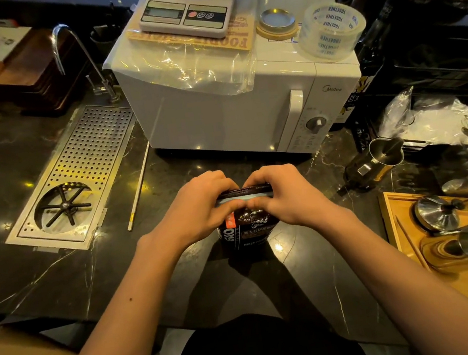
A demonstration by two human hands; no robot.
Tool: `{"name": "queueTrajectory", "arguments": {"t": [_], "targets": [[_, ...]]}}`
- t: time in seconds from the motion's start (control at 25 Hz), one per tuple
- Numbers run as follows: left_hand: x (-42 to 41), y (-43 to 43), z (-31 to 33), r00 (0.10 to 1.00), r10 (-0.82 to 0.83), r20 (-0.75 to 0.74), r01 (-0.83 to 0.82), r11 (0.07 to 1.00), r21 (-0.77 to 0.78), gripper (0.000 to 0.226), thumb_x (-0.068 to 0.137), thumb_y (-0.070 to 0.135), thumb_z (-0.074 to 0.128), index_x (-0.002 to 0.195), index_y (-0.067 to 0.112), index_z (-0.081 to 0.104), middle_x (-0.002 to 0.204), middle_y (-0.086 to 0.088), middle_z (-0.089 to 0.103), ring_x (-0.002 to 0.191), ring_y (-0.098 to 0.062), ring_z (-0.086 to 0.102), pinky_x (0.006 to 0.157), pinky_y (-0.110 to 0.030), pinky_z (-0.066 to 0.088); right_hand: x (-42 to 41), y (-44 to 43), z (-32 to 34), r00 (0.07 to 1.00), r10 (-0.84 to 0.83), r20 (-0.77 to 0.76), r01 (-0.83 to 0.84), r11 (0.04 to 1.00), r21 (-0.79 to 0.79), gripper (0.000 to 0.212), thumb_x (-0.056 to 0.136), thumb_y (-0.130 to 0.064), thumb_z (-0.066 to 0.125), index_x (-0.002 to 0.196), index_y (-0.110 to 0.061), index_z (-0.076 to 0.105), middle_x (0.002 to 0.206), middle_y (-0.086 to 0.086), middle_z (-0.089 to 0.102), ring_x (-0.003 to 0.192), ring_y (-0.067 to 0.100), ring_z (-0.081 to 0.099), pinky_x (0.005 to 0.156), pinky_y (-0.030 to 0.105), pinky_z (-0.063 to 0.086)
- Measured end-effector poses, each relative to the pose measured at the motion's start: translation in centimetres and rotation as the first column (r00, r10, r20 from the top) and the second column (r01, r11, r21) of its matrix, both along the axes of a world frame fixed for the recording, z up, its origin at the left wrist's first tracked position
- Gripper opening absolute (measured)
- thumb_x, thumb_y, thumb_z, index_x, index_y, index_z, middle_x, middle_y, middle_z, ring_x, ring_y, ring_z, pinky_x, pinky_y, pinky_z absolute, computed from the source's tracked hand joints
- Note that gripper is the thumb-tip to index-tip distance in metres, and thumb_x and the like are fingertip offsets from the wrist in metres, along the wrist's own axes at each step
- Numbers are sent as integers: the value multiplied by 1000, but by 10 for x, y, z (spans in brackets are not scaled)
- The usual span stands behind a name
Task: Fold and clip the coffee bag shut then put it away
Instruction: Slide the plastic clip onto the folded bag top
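Fingers of both hands curled tight over the bag top, thumbs meeting at the front. Left hand (200, 204) grips the left end of the fold, right hand (284, 193) the right end. A pale blue strip (244, 198) runs across the fold between the thumbs; can't tell whether it's the clip. Bag (245, 231) is dark, glossy, upright on the black marble counter (31, 278), white lettering and an orange tag on its front. It stands just in front of the white microwave (218, 113), wooden tray (432, 243) off right.

dark marble counter (19, 181) bears microwave (232, 109), coffee bag (247, 229), wooden tray (393, 224).
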State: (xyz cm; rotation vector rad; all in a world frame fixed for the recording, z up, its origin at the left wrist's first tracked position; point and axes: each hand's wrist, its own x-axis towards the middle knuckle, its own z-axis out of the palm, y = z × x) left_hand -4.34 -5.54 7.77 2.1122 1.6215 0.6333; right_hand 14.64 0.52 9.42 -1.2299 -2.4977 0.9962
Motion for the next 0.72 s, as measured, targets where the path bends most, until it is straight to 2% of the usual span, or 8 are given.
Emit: {"name": "queueTrajectory", "arguments": {"t": [0.16, 0.36, 0.52, 0.72], "targets": [[-2, -4, -3, 999, 10, 39, -11, 999, 32, 26, 86, 39, 67, 99, 16, 71, 83, 12, 55, 75, -4, 49, 65, -18, 40, -1, -3, 2, 999, 34, -12, -34, 999, 20, 24, 81, -26, 75, 104, -20, 71, 96, -3, 70, 89, 12, 63, 79, 35, 55], [-5, -3, -4, 997, 25, 72, -27, 1000, 16, 33, 83, 44, 67, 105, 19, 71, 87, 10, 62, 81, -4, 56, 69, -20, 47, 10, 2, 2, 999, 40, -31, -41, 999, -34, 29, 84, -27, 72, 112, -21, 68, 101, -7, 66, 94, 9, 61, 79, 23, 50], [-10, -12, -11, 978, 106, 180, -110, 994, 12, 30, 81, 38, 71, 104, 19, 72, 90, 11, 64, 84, -3, 61, 71, -15, 49, 26, 2, 1, 997, -51, -60, 48, 998, -39, 27, 84, -29, 72, 109, -21, 69, 100, -4, 69, 93, 10, 62, 79, 25, 51], [-9, -15, -9, 975, 128, 181, -136, 990, 30, 22, 80, 28, 76, 97, 15, 73, 81, 11, 60, 77, -3, 60, 66, -10, 45, 20, -6, -2, 989, -123, -87, 123, 992, -2, 24, 80, -22, 76, 104, -18, 72, 92, -6, 67, 89, 10, 62, 77, 22, 49]]}}
